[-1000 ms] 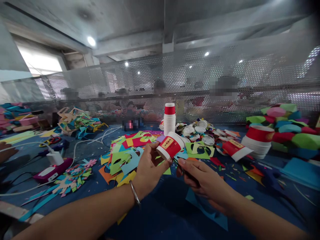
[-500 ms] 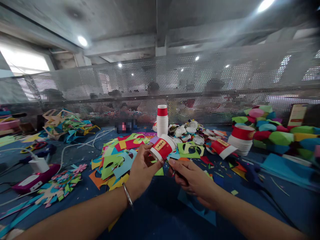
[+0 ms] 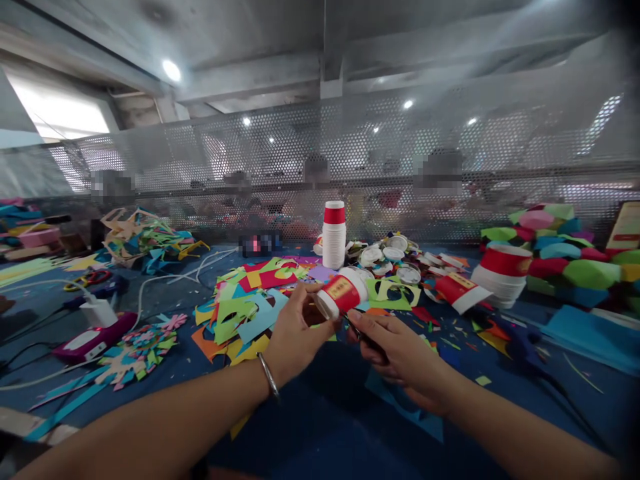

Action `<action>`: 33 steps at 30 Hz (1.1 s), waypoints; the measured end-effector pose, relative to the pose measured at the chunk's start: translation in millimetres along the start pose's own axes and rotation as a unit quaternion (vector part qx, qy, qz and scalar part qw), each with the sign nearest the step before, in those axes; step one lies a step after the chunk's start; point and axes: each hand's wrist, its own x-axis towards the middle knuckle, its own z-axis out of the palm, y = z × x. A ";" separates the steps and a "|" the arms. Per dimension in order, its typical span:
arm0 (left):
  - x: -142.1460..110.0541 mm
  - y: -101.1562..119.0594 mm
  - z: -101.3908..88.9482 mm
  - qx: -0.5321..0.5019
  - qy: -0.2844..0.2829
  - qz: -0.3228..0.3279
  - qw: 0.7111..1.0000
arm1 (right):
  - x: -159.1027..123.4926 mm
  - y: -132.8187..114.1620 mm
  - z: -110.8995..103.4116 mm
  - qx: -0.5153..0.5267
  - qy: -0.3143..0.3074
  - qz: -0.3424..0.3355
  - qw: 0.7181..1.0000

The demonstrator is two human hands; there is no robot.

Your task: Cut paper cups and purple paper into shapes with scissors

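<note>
My left hand (image 3: 300, 333) is closed around a red and white paper cup (image 3: 343, 293), which lies tilted on its side with its opening toward the lower left. My right hand (image 3: 395, 347) grips a slim, dark-handled tool (image 3: 354, 327) whose tip meets the cup's lower side; its exact kind is too small to tell. Behind the cup stands an upright stack of paper cups (image 3: 334, 243). Another red paper cup (image 3: 461, 292) lies on its side to the right, against a leaning cup stack (image 3: 501, 277).
Cut coloured paper sheets (image 3: 255, 310) spread left of centre. Round white pieces (image 3: 387, 257) are heaped behind. A purple power strip (image 3: 95, 337) with cables, scissors (image 3: 91, 279) and paper strips (image 3: 135, 233) lie left. At right are a dark blue corded tool (image 3: 523, 347) and coloured paper shapes (image 3: 560, 250).
The whole view has shifted, so everything appears slightly farther right. My hands still hold the cup and the tool together in nearly the same pose.
</note>
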 end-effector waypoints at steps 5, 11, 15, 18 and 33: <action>-1.9 -0.5 2.7 0.028 0.005 -0.016 0.999 | 4.1 1.0 1.1 0.017 0.005 -0.021 1.000; 0.8 1.9 0.2 -0.030 -0.007 -0.012 0.999 | -0.3 0.2 -1.0 0.041 0.014 -0.030 0.999; -0.3 2.8 1.3 -0.038 0.004 0.000 0.999 | -1.8 -1.0 -0.1 0.065 -0.001 -0.038 0.997; -0.3 1.2 2.8 -0.033 0.004 -0.005 0.999 | 0.6 1.1 0.7 0.073 -0.011 -0.041 0.996; 8.1 -2.1 -2.8 0.063 -0.034 -0.025 0.997 | 6.3 6.8 2.3 0.080 0.031 -0.032 0.996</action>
